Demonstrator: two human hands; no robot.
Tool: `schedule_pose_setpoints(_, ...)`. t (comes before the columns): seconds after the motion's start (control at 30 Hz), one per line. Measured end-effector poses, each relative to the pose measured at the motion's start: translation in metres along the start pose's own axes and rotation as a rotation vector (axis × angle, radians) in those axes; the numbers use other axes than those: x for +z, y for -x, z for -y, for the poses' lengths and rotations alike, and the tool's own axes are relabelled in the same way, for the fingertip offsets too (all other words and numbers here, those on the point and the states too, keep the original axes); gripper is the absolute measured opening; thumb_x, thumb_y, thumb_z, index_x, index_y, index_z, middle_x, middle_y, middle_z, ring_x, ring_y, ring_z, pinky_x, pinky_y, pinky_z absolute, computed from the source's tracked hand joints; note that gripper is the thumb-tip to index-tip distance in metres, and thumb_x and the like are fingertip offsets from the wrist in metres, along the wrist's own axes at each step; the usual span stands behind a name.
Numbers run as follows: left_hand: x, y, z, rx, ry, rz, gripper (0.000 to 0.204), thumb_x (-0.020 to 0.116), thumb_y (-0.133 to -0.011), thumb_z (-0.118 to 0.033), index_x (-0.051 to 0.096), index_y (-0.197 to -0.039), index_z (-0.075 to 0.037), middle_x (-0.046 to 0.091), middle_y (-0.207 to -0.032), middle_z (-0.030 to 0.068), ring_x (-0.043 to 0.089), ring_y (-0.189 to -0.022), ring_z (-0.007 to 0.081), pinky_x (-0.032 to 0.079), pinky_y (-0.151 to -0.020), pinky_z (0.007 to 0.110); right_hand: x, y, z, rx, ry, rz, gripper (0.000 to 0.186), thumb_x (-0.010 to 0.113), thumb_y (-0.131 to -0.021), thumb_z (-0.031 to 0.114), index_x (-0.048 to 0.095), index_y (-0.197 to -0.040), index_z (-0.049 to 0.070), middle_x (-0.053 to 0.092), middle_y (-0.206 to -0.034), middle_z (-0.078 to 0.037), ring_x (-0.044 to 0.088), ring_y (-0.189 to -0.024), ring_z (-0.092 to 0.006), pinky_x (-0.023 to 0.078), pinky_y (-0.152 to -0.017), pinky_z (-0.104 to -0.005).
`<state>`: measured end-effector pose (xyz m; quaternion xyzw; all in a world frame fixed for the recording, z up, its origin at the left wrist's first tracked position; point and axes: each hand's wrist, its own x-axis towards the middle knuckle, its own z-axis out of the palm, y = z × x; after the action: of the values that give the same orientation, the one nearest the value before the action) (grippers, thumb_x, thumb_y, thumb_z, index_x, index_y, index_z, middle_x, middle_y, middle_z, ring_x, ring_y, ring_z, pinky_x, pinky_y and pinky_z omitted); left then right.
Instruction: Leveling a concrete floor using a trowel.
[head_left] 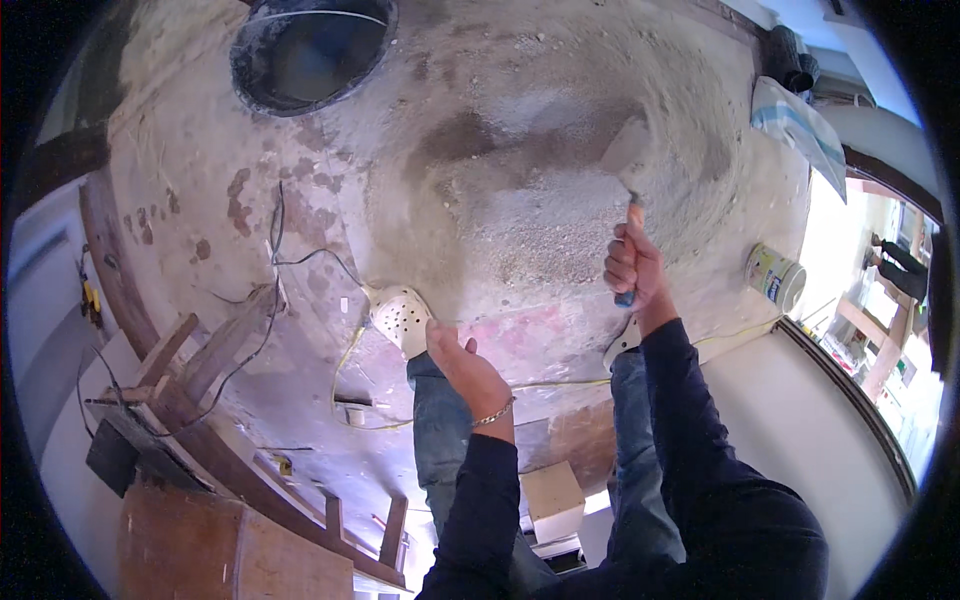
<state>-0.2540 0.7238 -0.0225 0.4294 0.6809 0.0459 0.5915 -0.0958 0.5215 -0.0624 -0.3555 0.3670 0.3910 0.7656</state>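
My right hand point(636, 268) is wrapped round the orange and blue handle of a trowel point(627, 148). Its flat blade lies over a spread of grey, sandy dry mix point(550, 205) on the floor, at the right part of the heap. Over my left foot, my left hand point(466, 372) hangs with nothing in it; thumb and fingers are apart, though some fingers are partly hidden. Beside that hand is my white clog point(400, 318) with holes in it. The other clog point(622, 342) shows partly below my right hand.
A black bucket point(312, 58) holding dark liquid stands at the far left. On the right are a tin can point(775, 277) and a white sack point(797, 125). A dark cable point(318, 256) and a yellow cord point(560, 384) cross the floor. Wooden framing point(220, 440) stands at the lower left.
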Motion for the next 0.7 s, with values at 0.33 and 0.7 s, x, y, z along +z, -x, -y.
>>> schedule_pose_setpoints(0.33,0.001,-0.004,0.005,0.077,-0.027,-0.02,0.066,0.032,-0.098,-0.052,0.034,-0.141,-0.003,0.039,-0.142,0.0164,0.044,-0.125,0.029,0.036,-0.098,0.041,-0.008,-0.03,-0.182,-0.481,1.567,0.107,0.036,0.061,-0.088,0.034,0.055,-0.106,0.003,0.061,-0.075,-0.016,0.062,-0.066,-0.0358,0.051,-0.061,-0.0471)
schedule_pose_setpoints(0.7,0.013,0.004,0.014,0.032,-0.029,0.015,0.062,0.04,-0.093,-0.046,0.035,-0.141,-0.008,0.041,-0.142,0.0123,0.043,-0.123,0.0237,0.037,-0.095,0.037,-0.07,-0.082,-0.102,-0.353,1.571,-0.439,0.048,0.07,-0.08,0.044,0.054,-0.092,0.0,0.063,-0.082,-0.026,0.062,-0.08,-0.0433,0.048,-0.068,-0.0486)
